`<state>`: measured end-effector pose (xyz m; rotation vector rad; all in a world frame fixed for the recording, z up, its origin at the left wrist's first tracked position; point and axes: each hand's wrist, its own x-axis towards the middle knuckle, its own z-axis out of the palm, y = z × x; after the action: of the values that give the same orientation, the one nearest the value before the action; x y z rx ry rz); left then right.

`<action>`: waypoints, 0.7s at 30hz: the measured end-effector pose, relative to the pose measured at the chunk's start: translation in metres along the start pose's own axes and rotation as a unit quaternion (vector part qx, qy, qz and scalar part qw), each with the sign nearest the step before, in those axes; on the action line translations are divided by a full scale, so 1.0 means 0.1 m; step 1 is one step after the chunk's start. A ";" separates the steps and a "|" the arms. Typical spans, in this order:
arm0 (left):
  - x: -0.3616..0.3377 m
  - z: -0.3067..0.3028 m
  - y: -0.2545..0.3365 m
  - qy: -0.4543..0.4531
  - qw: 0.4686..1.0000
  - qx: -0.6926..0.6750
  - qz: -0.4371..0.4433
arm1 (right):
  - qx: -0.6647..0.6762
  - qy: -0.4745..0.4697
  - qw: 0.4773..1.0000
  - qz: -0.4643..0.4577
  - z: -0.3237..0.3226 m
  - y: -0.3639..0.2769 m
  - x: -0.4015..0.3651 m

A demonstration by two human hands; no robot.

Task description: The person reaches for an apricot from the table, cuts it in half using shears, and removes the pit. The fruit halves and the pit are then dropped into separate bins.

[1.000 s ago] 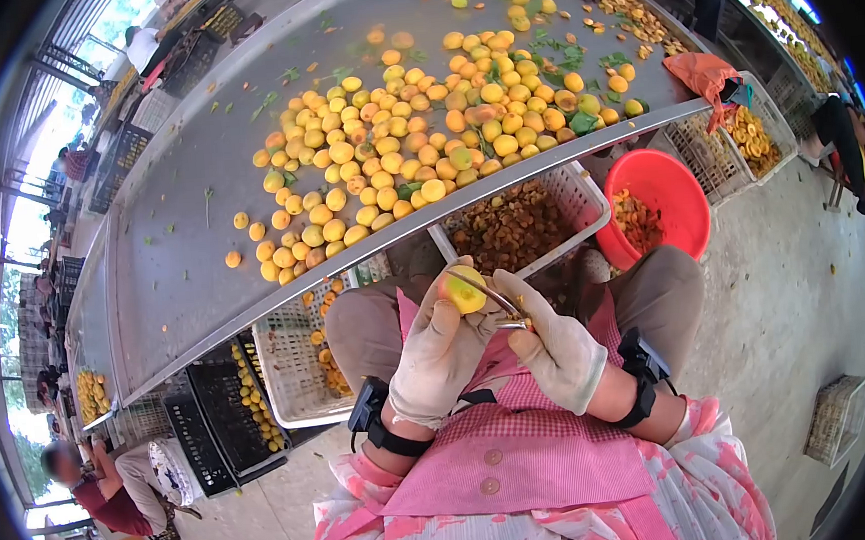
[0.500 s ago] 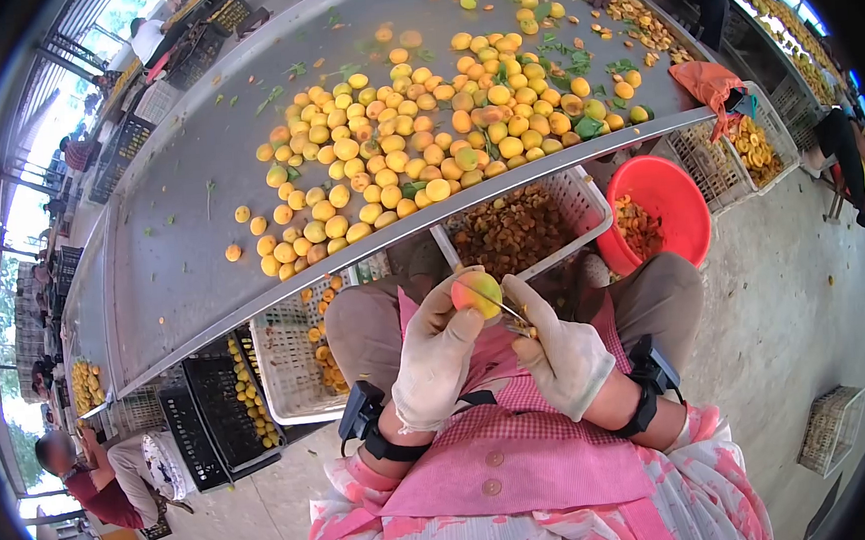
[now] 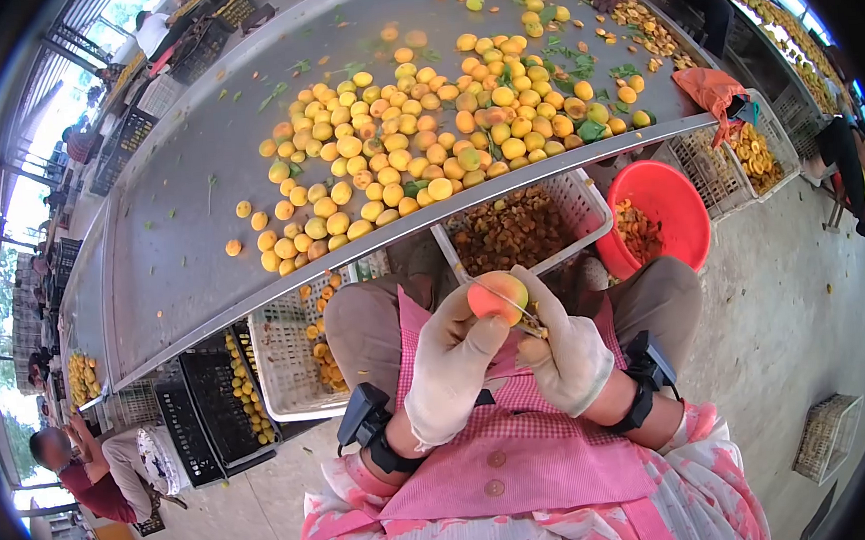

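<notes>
- Here is the left hand (image 3: 456, 364) in its pale glove, fingers and thumb closed around a yellow-and-red fruit (image 3: 495, 304).
- And the right hand (image 3: 566, 359), also gloved, grips a thin metal tool (image 3: 529, 319), its tip end right up against the fruit.
- That fruit is held above the person's lap, just off the near edge of the steel counter (image 3: 183, 222).
- Up on the counter, a broad pile of loose fruit (image 3: 393, 137) spreads toward the near edge, green leaves (image 3: 591, 130) scattered among it.
- Over at the near right corner, an orange bag (image 3: 709, 88) drapes across the edge.
- Below the near edge, a pale crate (image 3: 597, 208) holds dark brown pieces, with a red bucket (image 3: 693, 237) of orange pieces just to its right.
- Further left, a white crate (image 3: 284, 366) holds more orange pieces, and beside it stands a black crate (image 3: 205, 391) with yellow fruit.
</notes>
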<state>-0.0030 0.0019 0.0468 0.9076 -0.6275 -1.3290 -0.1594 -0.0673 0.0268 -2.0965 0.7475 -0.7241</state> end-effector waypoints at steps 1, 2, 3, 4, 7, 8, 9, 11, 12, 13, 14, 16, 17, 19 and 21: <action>0.00 0.01 0.06 0.004 0.995 0.101 0.021 | 0.016 -0.025 1.000 0.000 -0.03 0.01 0.00; 0.01 -0.02 0.09 0.003 0.995 0.101 0.020 | 0.033 -0.050 0.998 0.001 -0.05 0.02 0.01; 0.03 -0.05 0.13 -0.005 0.970 0.240 0.046 | 0.032 -0.049 0.998 0.003 -0.07 0.03 0.02; 0.04 -0.06 0.14 -0.012 0.924 0.375 0.071 | 0.016 -0.067 0.998 0.004 -0.08 0.05 0.04; 0.01 -0.03 0.10 0.012 0.968 0.250 0.034 | 0.000 -0.072 0.997 -0.001 -0.04 0.07 0.05; 0.00 -0.02 0.06 0.012 0.967 0.250 0.035 | 0.000 -0.059 0.998 -0.005 -0.01 0.08 0.05; 0.01 -0.03 -0.02 0.020 0.992 0.121 0.023 | 0.000 -0.059 0.998 -0.006 0.03 0.10 0.06; 0.01 -0.03 -0.06 0.029 0.999 -0.010 0.014 | 0.024 -0.016 0.999 -0.032 0.09 0.12 0.08; 0.00 -0.02 -0.06 0.028 0.999 -0.023 0.005 | 0.024 -0.018 0.999 -0.034 0.09 0.10 0.09; -0.01 -0.02 -0.05 0.027 0.999 -0.036 -0.006 | 0.017 -0.018 0.999 -0.029 0.06 0.07 0.09; -0.02 0.00 -0.02 0.028 0.999 -0.036 -0.006 | 0.009 -0.018 1.000 -0.022 0.05 0.05 0.09; -0.02 0.02 0.08 0.054 0.972 0.219 0.071 | 0.008 -0.035 0.999 -0.017 0.01 0.05 0.09; -0.01 -0.01 0.09 0.051 0.972 0.218 0.069 | 0.008 -0.052 0.999 -0.011 -0.01 0.05 0.08; 0.01 -0.05 0.10 0.030 0.894 0.426 0.136 | 0.009 -0.058 0.998 -0.005 -0.01 0.07 0.08; 0.00 0.02 0.08 0.040 0.955 0.277 0.099 | 0.012 -0.064 0.998 -0.003 0.02 0.10 0.09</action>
<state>-0.0004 0.0017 0.0544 1.3048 -1.0280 -0.9401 -0.1543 -0.0775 0.0198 -2.1026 0.6588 -0.5928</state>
